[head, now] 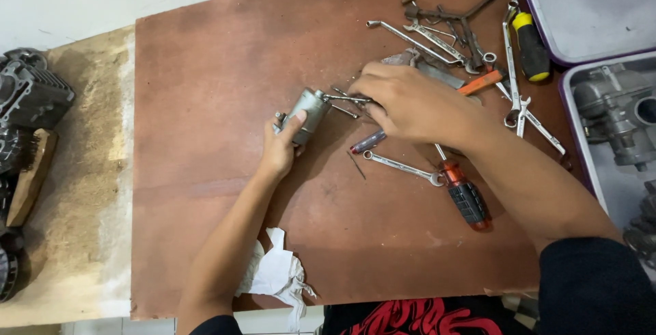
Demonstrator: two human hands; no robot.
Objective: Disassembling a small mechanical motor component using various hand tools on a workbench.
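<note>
Centrally on the brown board [225, 191], the left hand [279, 149] grips a small grey metal cylinder [307, 111]. Just right, the right hand [410, 106] pinches thin rods [344, 98] at its end; fingertips hide the joint.

Left half of brown board [205, 191] open up to far-left corner. Wrenches [437, 37] and screwdrivers [465, 195] crowd far-right corner and right edge. White rag [277, 273] at near edge. Grey trays [601, 7] block right side.
</note>
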